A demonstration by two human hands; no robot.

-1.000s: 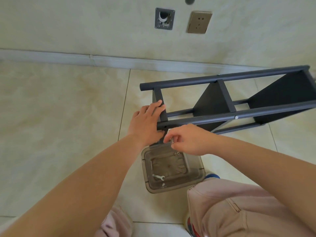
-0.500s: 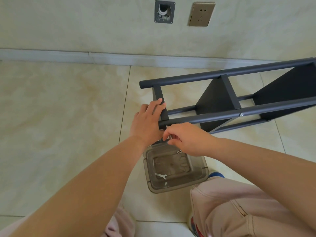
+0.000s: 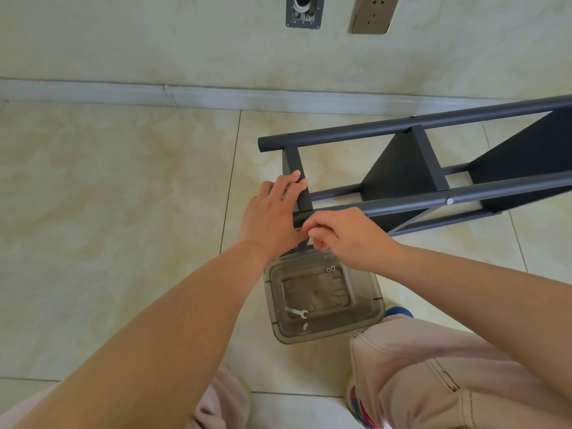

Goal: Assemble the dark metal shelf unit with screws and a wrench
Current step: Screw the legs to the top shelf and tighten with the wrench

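Observation:
The dark metal shelf unit (image 3: 402, 168) lies on its side on the tiled floor, its tubes running off to the right. My left hand (image 3: 272, 212) grips the flat end crossbar, fingers curled over its top edge. My right hand (image 3: 346, 236) is right against the open end of the near tube (image 3: 495, 193), with fingers curled and pinching a thin silvery piece, seemingly a screw, mostly hidden by the fingers. One fitted screw head (image 3: 448, 200) shows on that tube. The small wrench (image 3: 296, 312) lies in the clear tray (image 3: 371, 317) below my hands.
The tray also holds two small ring-shaped metal pieces (image 3: 330, 269) and a long screw (image 3: 282, 289). My knees are at the bottom of the view, right knee (image 3: 433, 382) touching the tray. The wall with a socket (image 3: 373, 13) and skirting lies behind the shelf.
My right hand has risen from just below the near tube to its end, still pinching the small piece. My left hand keeps its grip on the crossbar.

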